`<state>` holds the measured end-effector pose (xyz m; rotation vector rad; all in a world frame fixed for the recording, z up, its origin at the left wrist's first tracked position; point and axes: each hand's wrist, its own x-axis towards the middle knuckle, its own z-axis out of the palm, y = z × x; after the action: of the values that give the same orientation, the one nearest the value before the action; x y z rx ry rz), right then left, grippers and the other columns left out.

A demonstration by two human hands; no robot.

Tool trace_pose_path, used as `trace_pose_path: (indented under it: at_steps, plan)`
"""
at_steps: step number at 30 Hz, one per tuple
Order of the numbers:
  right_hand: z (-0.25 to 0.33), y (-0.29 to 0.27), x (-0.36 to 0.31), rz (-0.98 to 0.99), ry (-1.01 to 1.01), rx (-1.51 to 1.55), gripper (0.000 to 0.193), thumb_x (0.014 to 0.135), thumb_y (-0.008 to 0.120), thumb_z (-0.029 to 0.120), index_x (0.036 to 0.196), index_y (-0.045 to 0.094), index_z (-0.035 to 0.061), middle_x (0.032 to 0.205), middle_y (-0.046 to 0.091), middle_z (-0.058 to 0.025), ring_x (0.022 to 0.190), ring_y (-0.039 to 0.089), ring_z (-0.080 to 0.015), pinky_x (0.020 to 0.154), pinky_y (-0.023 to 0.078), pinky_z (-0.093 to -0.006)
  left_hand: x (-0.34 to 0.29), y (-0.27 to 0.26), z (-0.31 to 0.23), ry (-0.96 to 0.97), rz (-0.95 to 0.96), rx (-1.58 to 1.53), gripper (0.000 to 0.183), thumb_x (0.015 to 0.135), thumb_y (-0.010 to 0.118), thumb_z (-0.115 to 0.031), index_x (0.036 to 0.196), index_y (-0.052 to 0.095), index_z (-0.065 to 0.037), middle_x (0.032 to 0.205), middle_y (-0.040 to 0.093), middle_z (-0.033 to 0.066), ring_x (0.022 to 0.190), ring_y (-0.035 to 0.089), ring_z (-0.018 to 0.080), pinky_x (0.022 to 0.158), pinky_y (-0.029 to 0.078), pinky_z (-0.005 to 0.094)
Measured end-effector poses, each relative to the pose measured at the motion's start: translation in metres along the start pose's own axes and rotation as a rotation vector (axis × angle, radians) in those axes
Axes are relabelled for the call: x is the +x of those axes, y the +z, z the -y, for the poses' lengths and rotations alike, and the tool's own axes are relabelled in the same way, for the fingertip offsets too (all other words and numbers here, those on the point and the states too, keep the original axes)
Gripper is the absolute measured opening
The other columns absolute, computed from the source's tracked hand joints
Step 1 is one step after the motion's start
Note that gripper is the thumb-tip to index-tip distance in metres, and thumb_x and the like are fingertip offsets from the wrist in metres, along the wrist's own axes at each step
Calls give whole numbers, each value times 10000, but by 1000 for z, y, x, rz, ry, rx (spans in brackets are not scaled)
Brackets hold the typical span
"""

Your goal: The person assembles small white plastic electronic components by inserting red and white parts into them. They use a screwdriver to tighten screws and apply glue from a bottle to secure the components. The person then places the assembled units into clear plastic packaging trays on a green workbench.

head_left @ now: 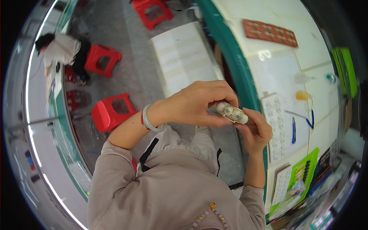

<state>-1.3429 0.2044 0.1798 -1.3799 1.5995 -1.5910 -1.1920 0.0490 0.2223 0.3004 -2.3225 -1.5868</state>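
Between both hands, in front of my body, is a small cream-coloured figurine point(231, 113) with rounded ends and dark grey spots on its face. My left hand point(203, 101) grips its left end between thumb and fingers; a pale bangle and a red cord circle that wrist. My right hand point(256, 130) pinches the opposite end from the right, fingers curled. The fingers cover part of the piece, so its full shape is hidden. It is held in the air, near the green edge of the workbench point(251, 86).
On the bench lie a reddish-brown tray point(270, 32) of small parts, a white tray point(274, 126) with rows of small pieces, a blue pen-like tool point(294, 130) and a bright green mat point(297, 184). Red stools point(113, 112) stand at left; a person point(63, 50) sits beyond.
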Motion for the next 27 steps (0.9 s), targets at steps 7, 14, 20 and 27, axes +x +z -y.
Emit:
trace_pose_path:
  at_steps: [7,14,20,27]
  plan:
    - [56,216,-5,223,6,290,328,647,674,-77,973,637,-58,870,646,-115,786,606,-166,685,470,-251,-236,-90,-23,-99,-455,-384,625,658,806,-116,1203,506,-49,1042,565,22,849,533,105,687,435,245]
    - [136,460,-39,650,-169,488,322,612,668,-60,933,662,-32,871,558,-83,806,517,-162,711,418,-253,-480,-102,-28,78,-1021,-998,639,855,577,-381,1337,356,-23,1062,559,67,824,574,153,675,481,273]
    - [170,616,-48,1618,-61,618,308,637,705,-15,943,681,17,995,516,-73,940,485,-187,827,392,-315,-596,-103,-17,265,-1101,-1363,689,931,275,-560,1330,349,-3,999,583,117,779,605,166,650,525,253]
    - [189,793,-45,2330,-1,575,296,701,751,149,957,683,17,1026,474,-68,970,449,-186,825,379,-314,-669,-153,20,476,-1289,-1356,403,910,545,-292,1197,435,-31,1064,587,131,940,614,184,767,531,288]
